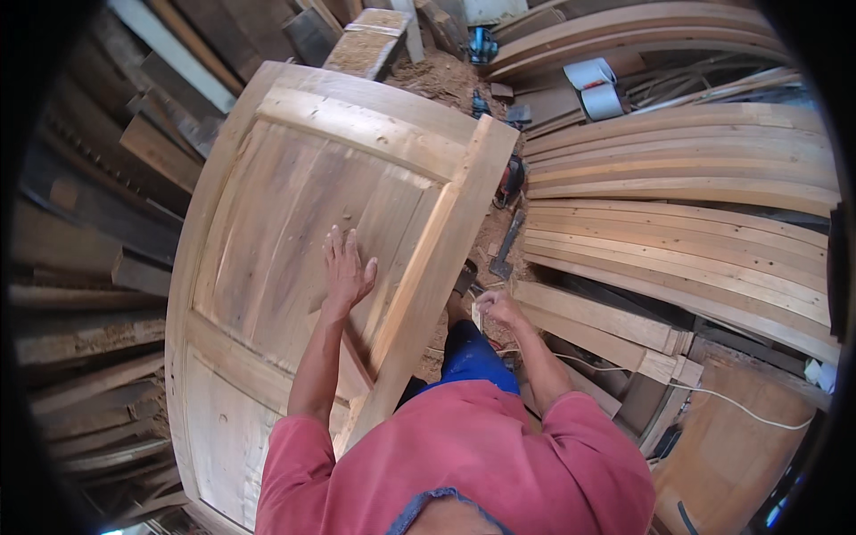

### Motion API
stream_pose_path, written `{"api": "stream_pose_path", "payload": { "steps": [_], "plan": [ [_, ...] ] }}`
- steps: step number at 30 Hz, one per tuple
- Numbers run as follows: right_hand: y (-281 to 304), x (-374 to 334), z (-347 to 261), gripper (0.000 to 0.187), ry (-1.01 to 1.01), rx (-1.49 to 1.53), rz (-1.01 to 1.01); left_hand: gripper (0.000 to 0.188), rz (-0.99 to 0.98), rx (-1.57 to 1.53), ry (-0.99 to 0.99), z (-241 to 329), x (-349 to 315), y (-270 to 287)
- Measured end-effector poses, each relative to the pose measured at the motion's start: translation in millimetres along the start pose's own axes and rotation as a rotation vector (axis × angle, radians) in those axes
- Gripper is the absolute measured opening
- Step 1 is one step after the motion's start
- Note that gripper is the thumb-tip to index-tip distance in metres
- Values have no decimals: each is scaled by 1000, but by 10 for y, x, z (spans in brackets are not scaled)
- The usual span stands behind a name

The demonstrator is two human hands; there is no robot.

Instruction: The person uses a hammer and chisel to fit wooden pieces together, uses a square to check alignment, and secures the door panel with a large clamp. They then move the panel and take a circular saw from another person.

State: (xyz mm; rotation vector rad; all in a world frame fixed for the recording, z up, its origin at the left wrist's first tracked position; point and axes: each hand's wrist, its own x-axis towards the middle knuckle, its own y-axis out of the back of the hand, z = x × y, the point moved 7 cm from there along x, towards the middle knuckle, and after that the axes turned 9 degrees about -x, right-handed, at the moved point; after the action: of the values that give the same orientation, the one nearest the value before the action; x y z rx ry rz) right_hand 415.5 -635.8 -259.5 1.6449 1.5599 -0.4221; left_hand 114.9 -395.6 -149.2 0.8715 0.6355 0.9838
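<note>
A large wooden panelled door lies in front of me and to my left, with raised frame rails around its inset boards. My left hand is over the upper inset panel, fingers spread and holding nothing; whether the palm touches the wood I cannot tell. Below that forearm a reddish-brown wood piece rests against the frame. My right hand is off the door's right side, above my blue-clad leg. Its fingers are curled, with a small pale strip beside them; what they grip is unclear.
Long stacked boards fill the right side, with a white roll on them. Dark timber offcuts line the left. A dark hammer-like tool, a red and black power tool and a teal tool sit among shavings. A white cord runs right.
</note>
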Motion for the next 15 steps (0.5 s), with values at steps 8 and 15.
{"api": "stream_pose_path", "payload": {
  "steps": [8,15],
  "plan": [
    [1007,808,1700,14,-364,185,368,82,-26,290,90,299,937,-673],
    [237,1110,2354,12,-55,104,23,84,-45,274,127,289,1041,-705]
  ]
}}
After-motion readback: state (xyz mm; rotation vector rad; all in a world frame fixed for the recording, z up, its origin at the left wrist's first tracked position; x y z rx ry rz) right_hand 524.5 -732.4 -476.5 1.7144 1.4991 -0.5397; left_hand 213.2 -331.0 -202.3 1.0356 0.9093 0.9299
